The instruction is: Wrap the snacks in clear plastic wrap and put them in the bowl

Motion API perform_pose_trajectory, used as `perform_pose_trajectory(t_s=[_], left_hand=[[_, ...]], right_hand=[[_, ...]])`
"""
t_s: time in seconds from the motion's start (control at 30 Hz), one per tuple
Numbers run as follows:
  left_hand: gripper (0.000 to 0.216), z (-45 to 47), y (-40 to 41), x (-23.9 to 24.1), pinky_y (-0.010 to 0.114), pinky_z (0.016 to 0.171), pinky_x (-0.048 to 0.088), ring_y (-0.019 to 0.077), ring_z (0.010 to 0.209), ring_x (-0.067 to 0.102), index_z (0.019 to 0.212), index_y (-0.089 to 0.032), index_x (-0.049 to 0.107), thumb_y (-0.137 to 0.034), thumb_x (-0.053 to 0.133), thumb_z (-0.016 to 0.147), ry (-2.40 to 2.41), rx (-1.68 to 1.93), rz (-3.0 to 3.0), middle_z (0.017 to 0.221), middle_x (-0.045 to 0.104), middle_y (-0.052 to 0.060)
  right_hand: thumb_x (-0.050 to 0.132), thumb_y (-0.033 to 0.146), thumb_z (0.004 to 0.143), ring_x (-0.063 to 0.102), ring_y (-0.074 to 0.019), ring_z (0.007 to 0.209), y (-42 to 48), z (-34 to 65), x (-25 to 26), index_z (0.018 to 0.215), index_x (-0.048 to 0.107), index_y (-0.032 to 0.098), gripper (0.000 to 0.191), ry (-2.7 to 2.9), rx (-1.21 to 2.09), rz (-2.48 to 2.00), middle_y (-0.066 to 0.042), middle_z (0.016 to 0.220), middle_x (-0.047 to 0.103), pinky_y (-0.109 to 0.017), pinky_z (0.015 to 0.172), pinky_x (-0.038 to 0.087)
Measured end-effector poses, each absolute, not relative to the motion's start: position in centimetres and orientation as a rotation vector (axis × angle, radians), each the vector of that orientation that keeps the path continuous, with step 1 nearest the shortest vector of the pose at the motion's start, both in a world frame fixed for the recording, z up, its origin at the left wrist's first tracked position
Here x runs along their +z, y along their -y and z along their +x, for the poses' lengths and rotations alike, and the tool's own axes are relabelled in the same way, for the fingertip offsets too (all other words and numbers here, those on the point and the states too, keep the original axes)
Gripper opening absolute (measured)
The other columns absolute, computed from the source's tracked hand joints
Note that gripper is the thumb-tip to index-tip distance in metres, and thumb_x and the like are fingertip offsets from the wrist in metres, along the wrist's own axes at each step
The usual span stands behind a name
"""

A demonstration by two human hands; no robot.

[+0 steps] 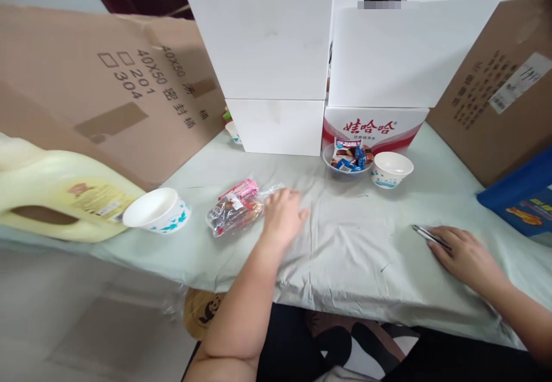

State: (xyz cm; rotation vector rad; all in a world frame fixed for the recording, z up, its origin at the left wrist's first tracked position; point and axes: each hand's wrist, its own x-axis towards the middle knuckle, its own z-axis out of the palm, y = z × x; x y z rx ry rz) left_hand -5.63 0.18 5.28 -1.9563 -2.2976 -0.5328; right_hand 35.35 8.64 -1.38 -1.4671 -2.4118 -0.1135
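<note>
My left hand (283, 214) is at the middle of the table, its fingers stretched out over the right end of a clear plastic bag of wrapped snacks (233, 209). Part of that bag is hidden behind the fingers. Farther right, my right hand (468, 255) rests on the cloth, closed on a slim silver and black pen (425, 234) that points to the left. Behind and between the hands stand a clear bowl of wrapped snacks (348, 166) and a white paper bowl (391, 170).
A pale yellow jug (64, 180) and another paper bowl (157, 210) are at the left. White boxes (276, 129) line the back; cardboard boxes (142, 94) flank the table. A blue container (524, 198) is at the right edge. Wrinkled pale cloth (345, 244) covers the table.
</note>
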Motion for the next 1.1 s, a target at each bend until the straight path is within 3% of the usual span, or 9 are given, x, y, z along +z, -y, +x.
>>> perform_pose_trajectory(t_s=[0.1,0.2,0.37,0.53,0.63,0.8,0.97,1.1], left_hand=[[0.044,-10.2,1.0,6.5,0.058,0.104,0.035,0.0394,0.129,0.043,0.124,-0.022,0.06,-0.042,0.063,0.085,2.584,-0.423,-1.488,0.136,0.053,0.016],[0.063,-13.4,2.4,6.3,0.06,0.098,0.04,0.0434,0.128,0.041,0.136,-0.026,0.051,-0.054,0.061,0.081,2.867,-0.35,-1.222,0.142,0.047,0.015],[0.05,-14.9,3.2,5.6,0.053,0.094,0.046,0.0408,0.126,0.045,0.138,-0.022,0.049,-0.035,0.05,0.089,2.939,-0.376,-1.139,0.143,0.046,0.016],[0.034,-12.4,3.2,7.1,0.046,0.093,0.048,0.0322,0.11,0.06,0.12,-0.017,0.061,-0.025,0.042,0.093,2.665,-0.811,-1.019,0.12,0.064,0.014],[0.032,-11.5,2.6,7.2,0.043,0.094,0.047,0.0291,0.107,0.062,0.119,-0.016,0.061,-0.025,0.046,0.092,2.365,-1.052,-0.996,0.115,0.067,0.011],[0.026,-12.0,1.1,4.8,0.037,0.095,0.047,0.0249,0.104,0.064,0.097,-0.017,0.07,-0.014,0.045,0.088,2.128,-1.231,-1.18,0.104,0.071,0.01],[0.024,-9.1,-0.1,3.4,0.037,0.104,0.042,0.0227,0.111,0.062,0.103,-0.018,0.069,-0.026,0.049,0.092,1.844,-1.594,-1.428,0.109,0.071,0.009],[0.025,-4.2,-1.9,1.5,0.032,0.086,0.052,0.0203,0.091,0.067,0.096,-0.016,0.068,-0.036,0.056,0.086,2.168,-2.3,-1.511,0.094,0.072,0.007]], right_hand=[[0.039,0.041,0.092,0.062,-0.0341,0.105,-7.6,35.8,-3.1,0.11,0.062,0.028,0.032,2.358,-0.244,-1.431,-0.013,0.116,0.068,-0.05,0.087,0.049],[0.04,0.041,0.092,0.062,-0.0343,0.103,-7.4,35.5,-3.2,0.11,0.061,0.028,0.031,2.349,-0.281,-1.428,-0.012,0.114,0.069,-0.05,0.084,0.05],[0.04,0.041,0.093,0.062,-0.0331,0.103,-7.4,35.4,-2.9,0.11,0.062,0.027,0.031,2.348,-0.271,-1.432,-0.011,0.115,0.069,-0.048,0.085,0.05],[0.039,0.04,0.094,0.061,-0.0311,0.105,-7.2,35.3,-3.1,0.11,0.064,0.021,0.035,2.332,-0.269,-1.455,-0.01,0.115,0.068,-0.046,0.088,0.048],[0.04,0.038,0.095,0.06,-0.0292,0.107,-7.2,35.2,-3.2,0.111,0.065,0.018,0.036,2.335,-0.274,-1.45,-0.01,0.116,0.068,-0.044,0.09,0.047],[0.042,0.036,0.095,0.061,-0.0277,0.104,-7.3,35.5,-3.5,0.11,0.066,0.018,0.034,2.308,-0.297,-1.402,-0.01,0.114,0.068,-0.043,0.09,0.046],[0.043,0.036,0.096,0.06,-0.0276,0.104,-7.5,35.7,-3.8,0.111,0.066,0.018,0.033,2.321,-0.306,-1.378,-0.009,0.115,0.068,-0.042,0.088,0.046],[0.044,0.035,0.095,0.06,-0.0278,0.104,-7.4,35.5,-3.6,0.109,0.066,0.018,0.031,2.311,-0.303,-1.385,-0.009,0.114,0.069,-0.042,0.088,0.046]])
